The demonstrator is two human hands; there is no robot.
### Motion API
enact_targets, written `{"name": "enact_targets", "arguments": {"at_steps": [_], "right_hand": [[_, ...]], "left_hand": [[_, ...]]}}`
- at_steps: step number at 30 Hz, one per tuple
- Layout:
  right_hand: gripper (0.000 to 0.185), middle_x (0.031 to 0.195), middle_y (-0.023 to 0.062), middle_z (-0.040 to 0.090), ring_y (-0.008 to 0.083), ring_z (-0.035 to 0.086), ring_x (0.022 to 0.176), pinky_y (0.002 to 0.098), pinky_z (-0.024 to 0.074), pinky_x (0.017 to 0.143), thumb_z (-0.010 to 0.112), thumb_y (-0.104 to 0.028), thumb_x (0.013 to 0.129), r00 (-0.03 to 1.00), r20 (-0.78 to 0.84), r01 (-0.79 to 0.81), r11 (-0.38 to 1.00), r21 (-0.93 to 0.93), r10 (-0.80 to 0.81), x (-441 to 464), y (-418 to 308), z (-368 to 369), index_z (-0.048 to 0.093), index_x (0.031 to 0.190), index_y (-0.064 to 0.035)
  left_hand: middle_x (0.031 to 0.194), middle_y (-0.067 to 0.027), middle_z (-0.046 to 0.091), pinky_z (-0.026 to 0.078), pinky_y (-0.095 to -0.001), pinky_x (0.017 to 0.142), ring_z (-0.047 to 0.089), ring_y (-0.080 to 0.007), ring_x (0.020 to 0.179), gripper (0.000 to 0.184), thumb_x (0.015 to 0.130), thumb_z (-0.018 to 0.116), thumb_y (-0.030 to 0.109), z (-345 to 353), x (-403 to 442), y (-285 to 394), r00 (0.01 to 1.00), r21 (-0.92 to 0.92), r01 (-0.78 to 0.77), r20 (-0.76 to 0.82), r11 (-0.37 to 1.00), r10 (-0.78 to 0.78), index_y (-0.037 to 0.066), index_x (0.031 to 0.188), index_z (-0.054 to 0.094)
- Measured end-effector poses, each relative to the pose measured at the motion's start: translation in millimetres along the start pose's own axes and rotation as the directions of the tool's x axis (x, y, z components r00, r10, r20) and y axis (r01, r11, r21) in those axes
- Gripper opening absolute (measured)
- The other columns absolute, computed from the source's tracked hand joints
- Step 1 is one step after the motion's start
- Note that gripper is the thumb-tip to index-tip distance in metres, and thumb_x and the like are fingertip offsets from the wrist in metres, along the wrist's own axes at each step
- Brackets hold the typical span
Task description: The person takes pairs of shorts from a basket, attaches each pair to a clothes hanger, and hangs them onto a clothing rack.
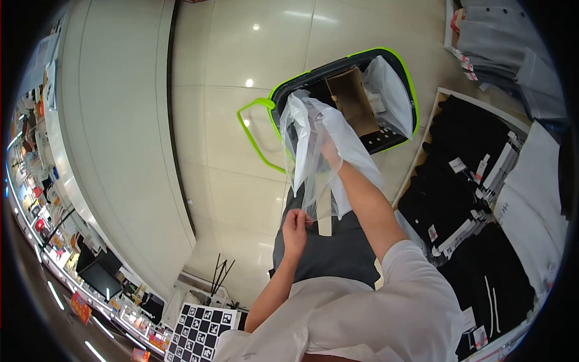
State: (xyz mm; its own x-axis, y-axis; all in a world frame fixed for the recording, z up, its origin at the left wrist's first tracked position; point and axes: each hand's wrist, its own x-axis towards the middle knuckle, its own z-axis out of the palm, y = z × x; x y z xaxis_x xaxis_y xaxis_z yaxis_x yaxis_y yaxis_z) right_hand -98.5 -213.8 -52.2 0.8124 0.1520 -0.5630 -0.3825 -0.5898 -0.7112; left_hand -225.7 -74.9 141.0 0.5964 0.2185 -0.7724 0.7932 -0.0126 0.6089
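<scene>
A clear plastic bag (pixel 319 181) with white material in it hangs over the near left part of a black basket with a lime-green rim (pixel 412 90). My left hand (pixel 295 226) is closed in a pinch on the bag's lower edge, close to my dark trousers. Reaching forward, my right hand (pixel 330 152) is inside or behind the bag's plastic, and its fingers are hidden. A brown cardboard box (pixel 354 102) and another white item in clear plastic (pixel 389 90) lie in the basket. The basket's green handle (pixel 250 136) sticks out to the left.
Low shelving on the right holds black folded garments (pixel 458 163) with tags and a white garment (pixel 534 199). Grey clothes (pixel 500 36) lie at the top right. A long pale counter (pixel 114 120) runs along the left. A black-and-white marker board (pixel 199 332) is at the lower left.
</scene>
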Motion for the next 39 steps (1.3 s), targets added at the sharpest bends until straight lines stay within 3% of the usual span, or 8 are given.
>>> {"name": "enact_targets", "arguments": {"at_steps": [12,23,25,28,30,31,36,39], "right_hand": [[0.025,0.098,0.0194,0.062,0.0356,0.059,0.092,0.0393,0.0468,0.081,0.060,-0.008,0.076,0.997,-0.063,-0.032,0.999,0.033,0.034,49,5,5,0.058,0.100,-0.0004],[0.025,0.098,0.0196,0.062,0.0355,0.060,0.092,0.0390,0.0469,0.080,0.060,-0.009,0.077,0.976,-0.216,-0.028,1.000,0.001,0.027,-28,2,18,0.058,0.101,-0.0005],[0.045,0.110,0.0225,0.059,0.0346,0.056,0.103,0.0397,0.0435,0.086,0.062,-0.019,0.078,0.932,-0.241,-0.146,0.890,0.432,0.270,-50,-11,-4,0.051,0.117,0.0011],[0.025,0.093,0.0193,0.063,0.0357,0.062,0.083,0.0414,0.0476,0.071,0.057,-0.018,0.084,0.845,-0.470,-0.017,0.892,0.451,0.253,-93,-48,-37,0.057,0.105,-0.0041],[0.029,0.094,0.0214,0.062,0.0375,0.060,0.084,0.0418,0.0474,0.071,0.056,-0.019,0.084,0.869,-0.453,-0.088,0.964,0.252,0.198,-126,-76,-58,0.054,0.107,-0.0016],[0.032,0.095,0.0234,0.060,0.0393,0.059,0.085,0.0422,0.0471,0.072,0.055,-0.019,0.084,0.894,-0.415,-0.161,0.986,0.047,0.166,-134,-85,-66,0.051,0.109,0.0009],[0.032,0.097,0.0255,0.058,0.0425,0.057,0.089,0.0480,0.0451,0.074,0.054,-0.018,0.084,0.919,-0.321,-0.231,0.973,0.028,0.228,-131,-79,-73,0.050,0.109,0.0005],[0.033,0.082,0.0263,0.059,0.0439,0.058,0.078,0.0500,0.0445,0.065,0.055,-0.015,0.082,0.923,-0.383,-0.046,0.982,-0.181,-0.027,-123,-69,-65,0.048,0.112,-0.0030]], "left_hand": [[0.076,-0.0045,0.058,0.047,-0.0232,0.069,0.057,-0.0102,0.070,0.016,0.095,0.045,0.013,-25,0,0,0.998,-0.024,0.032,0.054,0.999,-0.031,0.000,0.089,0.052],[0.076,-0.0096,0.062,0.051,-0.0263,0.068,0.062,-0.0151,0.071,0.018,0.094,0.048,0.013,-8,20,3,0.996,-0.047,-0.093,-0.023,0.995,0.092,-0.004,0.090,0.052],[0.075,-0.0091,0.062,0.051,-0.0255,0.066,0.062,-0.0146,0.070,0.017,0.093,0.048,0.012,9,29,6,0.996,-0.161,-0.066,-0.072,0.985,0.055,-0.004,0.088,0.053],[0.072,-0.0093,0.061,0.050,-0.0257,0.064,0.062,-0.0141,0.069,0.018,0.092,0.049,0.012,23,36,10,0.994,-0.169,-0.079,-0.089,0.982,0.065,-0.004,0.086,0.054],[0.070,-0.0103,0.061,0.049,-0.0285,0.063,0.062,-0.0160,0.067,0.016,0.091,0.050,0.012,32,29,22,0.972,0.152,-0.226,-0.035,0.962,0.234,-0.003,0.087,0.054],[0.070,-0.0103,0.061,0.049,-0.0285,0.063,0.062,-0.0160,0.067,0.016,0.091,0.050,0.012,35,27,26,0.968,0.139,-0.242,-0.032,0.960,0.248,-0.003,0.087,0.054],[0.076,-0.0124,0.059,0.048,-0.0325,0.064,0.061,-0.0232,0.069,0.015,0.079,0.063,0.009,34,-1,36,0.903,0.265,-0.426,0.065,0.865,0.425,0.001,0.079,0.051],[0.079,-0.0126,0.058,0.049,-0.0355,0.065,0.061,-0.0271,0.072,0.015,0.077,0.063,0.010,22,-9,31,0.908,0.246,-0.419,0.129,0.874,0.399,0.001,0.080,0.051]]}}
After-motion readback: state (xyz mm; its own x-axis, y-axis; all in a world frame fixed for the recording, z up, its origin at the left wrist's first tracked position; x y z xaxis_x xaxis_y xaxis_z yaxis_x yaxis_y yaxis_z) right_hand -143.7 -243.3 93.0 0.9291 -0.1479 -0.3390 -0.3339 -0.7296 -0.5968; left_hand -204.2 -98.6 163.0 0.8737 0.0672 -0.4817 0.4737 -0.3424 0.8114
